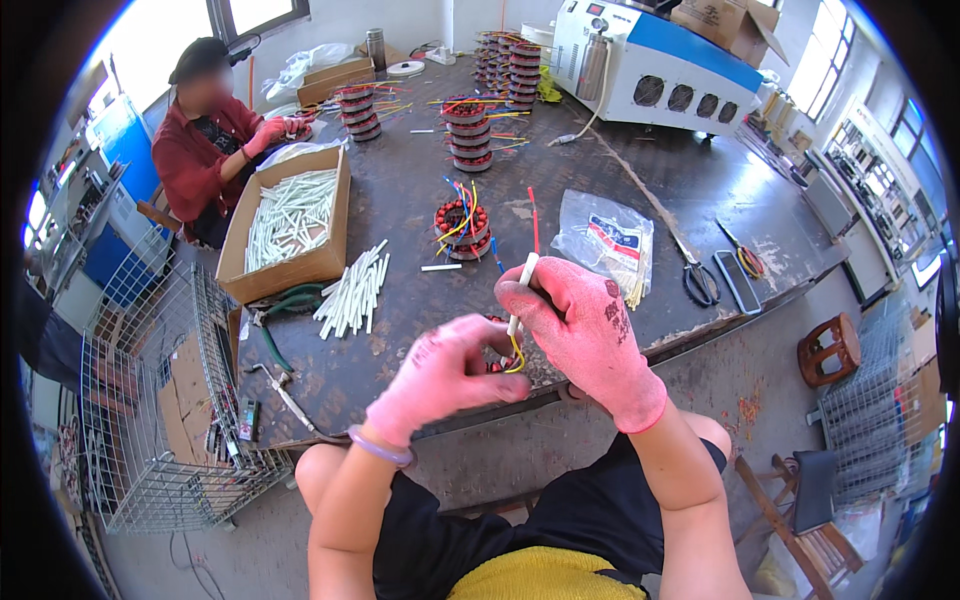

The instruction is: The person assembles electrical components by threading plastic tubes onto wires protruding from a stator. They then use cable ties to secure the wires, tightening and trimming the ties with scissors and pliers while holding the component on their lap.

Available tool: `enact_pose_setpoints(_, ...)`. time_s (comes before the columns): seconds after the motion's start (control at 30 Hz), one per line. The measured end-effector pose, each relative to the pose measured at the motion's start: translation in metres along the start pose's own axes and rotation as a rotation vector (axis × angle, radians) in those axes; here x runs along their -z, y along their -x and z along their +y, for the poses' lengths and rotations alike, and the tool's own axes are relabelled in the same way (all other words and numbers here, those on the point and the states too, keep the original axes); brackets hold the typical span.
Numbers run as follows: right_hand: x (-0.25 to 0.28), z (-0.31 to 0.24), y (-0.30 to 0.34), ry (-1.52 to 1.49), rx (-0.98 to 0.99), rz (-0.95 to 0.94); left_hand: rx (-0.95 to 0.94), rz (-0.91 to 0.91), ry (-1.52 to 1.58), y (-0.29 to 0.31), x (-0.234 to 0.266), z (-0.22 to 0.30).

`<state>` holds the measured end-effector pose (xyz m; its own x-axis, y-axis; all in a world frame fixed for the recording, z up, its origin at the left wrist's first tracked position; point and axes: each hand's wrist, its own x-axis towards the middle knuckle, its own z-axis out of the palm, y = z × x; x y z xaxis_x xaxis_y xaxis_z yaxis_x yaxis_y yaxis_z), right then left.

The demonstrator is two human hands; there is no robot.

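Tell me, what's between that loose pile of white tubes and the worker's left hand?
In the head view, just bare dark tabletop shows between the pile of white tubes and the left hand.

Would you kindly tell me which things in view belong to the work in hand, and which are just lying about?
Likely part of the work:
white sleeve in the right hand
yellow wire
loose white sleeves
wire-wound stator

Apparently just lying about:
smartphone
steel flask
wooden stool
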<state>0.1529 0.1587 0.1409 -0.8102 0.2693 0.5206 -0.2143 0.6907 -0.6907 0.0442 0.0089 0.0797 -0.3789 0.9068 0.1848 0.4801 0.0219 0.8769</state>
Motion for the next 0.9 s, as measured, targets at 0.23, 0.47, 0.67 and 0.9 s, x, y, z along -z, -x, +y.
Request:
enact_pose_setpoints(0.23, 0.005, 0.000, 0.001, 0.061, -0.006, 0.045, -0.183, 0.223, -0.262, -0.003, -0.047, -0.029)
enact_pose_setpoints(0.47, -0.015, 0.028, 0.019, 0.165, 0.099, -0.099, -0.001, 0.172, -0.075, -0.002, -0.032, -0.035)
enact_pose_setpoints(0.67, -0.040, 0.045, 0.041, 0.314, 0.041, -0.175, -0.082, 0.199, 0.127, 0.006, 0.022, 0.003)
enact_pose_setpoints(0.9, -0.065, 0.072, 0.072, 0.358, -0.011, -0.193, -0.197, 0.256, 0.183, -0.007, -0.007, 0.007)
